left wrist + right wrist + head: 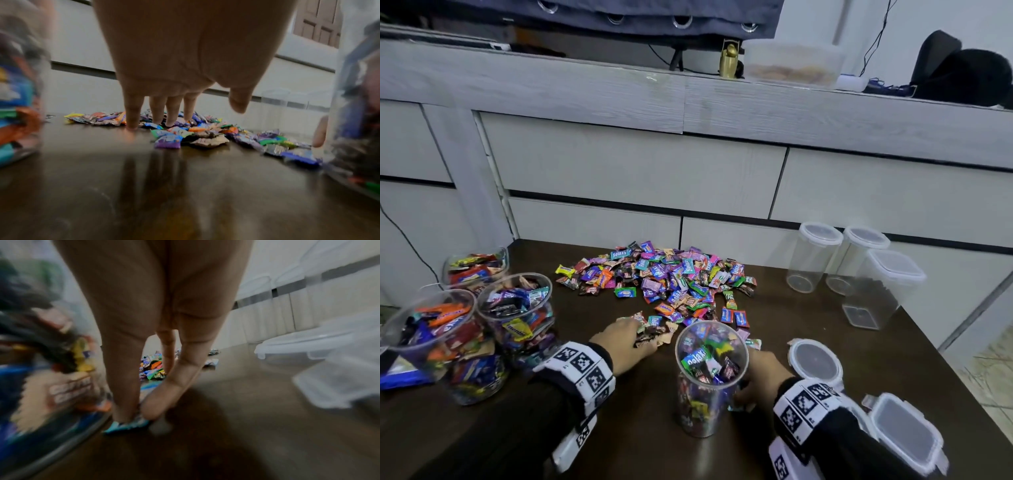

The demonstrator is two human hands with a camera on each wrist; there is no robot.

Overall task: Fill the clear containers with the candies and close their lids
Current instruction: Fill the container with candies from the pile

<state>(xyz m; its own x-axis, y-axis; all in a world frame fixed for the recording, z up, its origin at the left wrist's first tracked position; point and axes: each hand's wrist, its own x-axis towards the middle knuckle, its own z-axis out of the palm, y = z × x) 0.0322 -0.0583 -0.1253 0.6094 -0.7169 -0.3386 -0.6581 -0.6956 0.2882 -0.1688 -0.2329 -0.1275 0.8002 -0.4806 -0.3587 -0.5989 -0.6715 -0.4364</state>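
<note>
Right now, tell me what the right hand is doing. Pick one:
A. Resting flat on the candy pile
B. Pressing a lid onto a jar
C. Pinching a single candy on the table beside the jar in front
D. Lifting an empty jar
C: in the right wrist view, the right hand pinches a teal candy against the table, beside the jar.

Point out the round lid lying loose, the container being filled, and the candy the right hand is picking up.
round lid [814, 359]: head view, dark centre.
container being filled [711, 356]: head view, open mouth.
teal candy [125, 426]: right wrist view, wrapper under fingertips.
</note>
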